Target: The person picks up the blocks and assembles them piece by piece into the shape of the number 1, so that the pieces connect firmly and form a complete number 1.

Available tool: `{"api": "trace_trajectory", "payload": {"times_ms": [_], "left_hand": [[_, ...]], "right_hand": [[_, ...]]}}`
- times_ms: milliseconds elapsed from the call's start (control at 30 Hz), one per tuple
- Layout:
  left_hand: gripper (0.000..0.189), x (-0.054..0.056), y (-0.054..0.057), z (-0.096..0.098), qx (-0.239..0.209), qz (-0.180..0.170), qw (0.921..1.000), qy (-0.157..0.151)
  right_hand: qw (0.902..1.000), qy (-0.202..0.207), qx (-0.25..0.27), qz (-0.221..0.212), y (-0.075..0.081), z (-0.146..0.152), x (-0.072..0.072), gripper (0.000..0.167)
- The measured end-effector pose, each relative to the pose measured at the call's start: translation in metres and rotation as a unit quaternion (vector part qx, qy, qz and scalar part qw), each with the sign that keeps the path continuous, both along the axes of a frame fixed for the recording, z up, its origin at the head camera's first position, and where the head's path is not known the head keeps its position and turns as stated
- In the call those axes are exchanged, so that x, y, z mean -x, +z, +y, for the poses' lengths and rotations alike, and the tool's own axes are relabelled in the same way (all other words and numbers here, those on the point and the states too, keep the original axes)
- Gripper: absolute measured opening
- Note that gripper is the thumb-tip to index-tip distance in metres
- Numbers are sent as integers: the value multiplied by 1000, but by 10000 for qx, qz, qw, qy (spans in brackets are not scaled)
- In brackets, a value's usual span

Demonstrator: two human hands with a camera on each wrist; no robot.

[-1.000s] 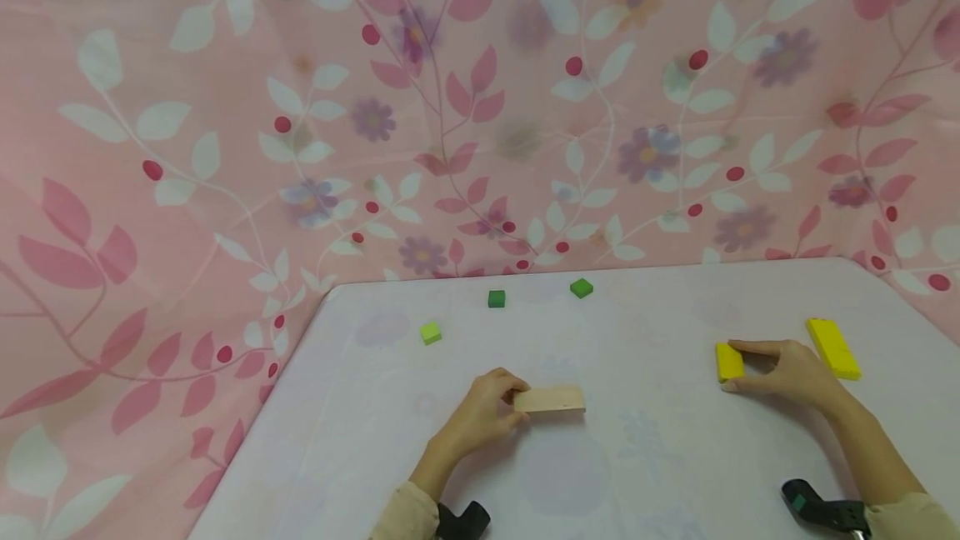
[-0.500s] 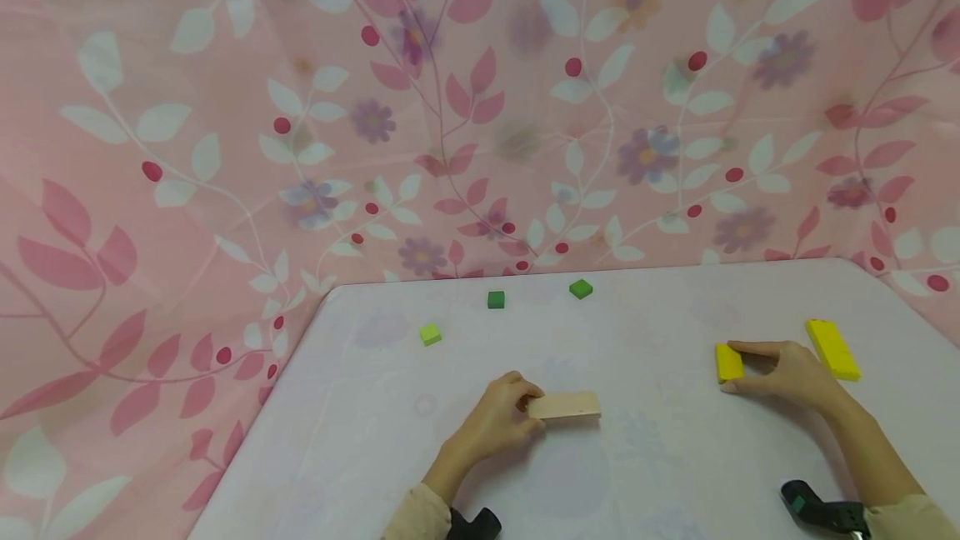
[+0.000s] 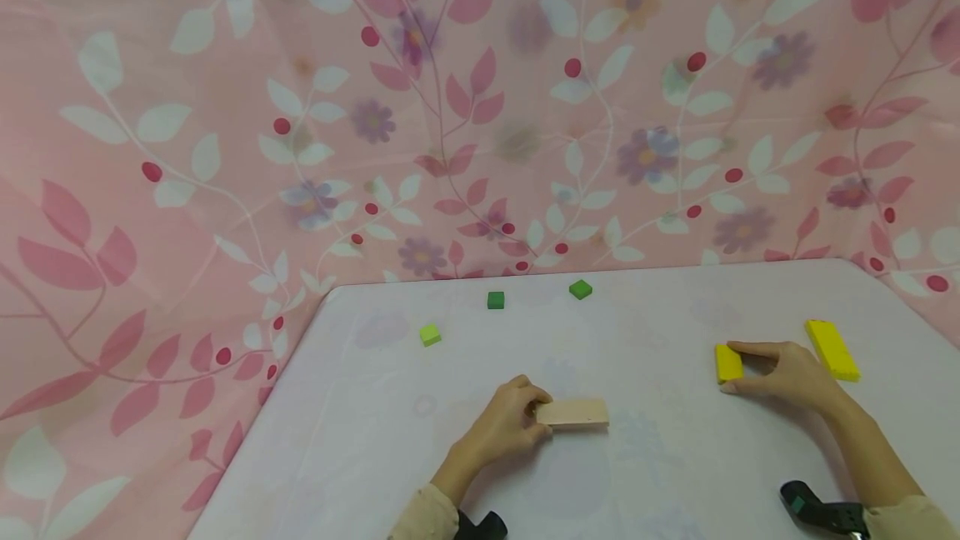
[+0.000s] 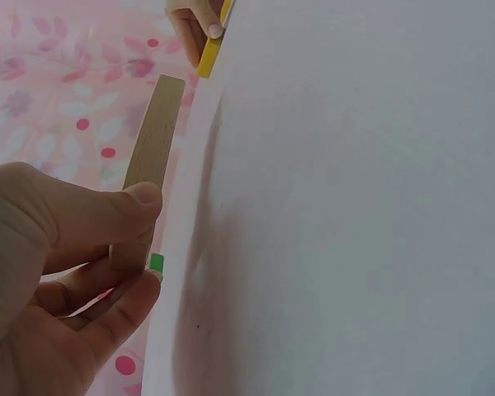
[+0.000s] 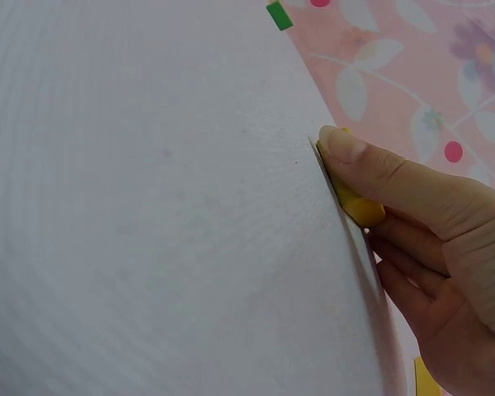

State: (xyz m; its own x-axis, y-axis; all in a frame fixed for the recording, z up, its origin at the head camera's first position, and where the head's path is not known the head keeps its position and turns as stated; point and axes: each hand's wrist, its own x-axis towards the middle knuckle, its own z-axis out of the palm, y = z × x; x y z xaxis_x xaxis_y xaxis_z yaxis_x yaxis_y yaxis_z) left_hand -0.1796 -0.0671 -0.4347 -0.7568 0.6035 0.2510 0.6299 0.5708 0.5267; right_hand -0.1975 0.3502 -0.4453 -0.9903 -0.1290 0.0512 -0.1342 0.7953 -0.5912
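Observation:
A flat plain wooden block (image 3: 576, 413) sticks out to the right from my left hand (image 3: 512, 422), which pinches its left end between thumb and fingers. In the left wrist view the wooden block (image 4: 155, 140) is raised over the white tabletop, the thumb lying across its face. At the right of the table my right hand (image 3: 791, 375) grips a small yellow block (image 3: 727, 363) by its far and near sides. The right wrist view shows that yellow block (image 5: 355, 194) low against the table surface, partly covered by the thumb.
A longer yellow block (image 3: 832, 350) lies just behind the right hand. Toward the back of the white table (image 3: 375, 407) are a light green block (image 3: 430, 334), a dark green block (image 3: 496, 300) and a green block (image 3: 581, 289). A pink floral cloth (image 3: 480, 123) hangs behind.
My left hand has moved a little to the right and nearer to me, carrying the wooden block. My right hand and the yellow block have stayed in place.

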Motion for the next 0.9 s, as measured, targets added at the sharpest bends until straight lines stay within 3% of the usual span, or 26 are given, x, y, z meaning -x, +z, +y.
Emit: {"api": "trace_trajectory", "payload": {"times_ms": [467,900], "left_hand": [[31,-1,-4,7,314,-84,9995,-16],[30,4,-11,8,91,-291,9995,9]], "right_hand": [[10000,-7,34,-70,-1,0,-1,75],[10000,10,41,-7,-2,-1,-1,74]]}}
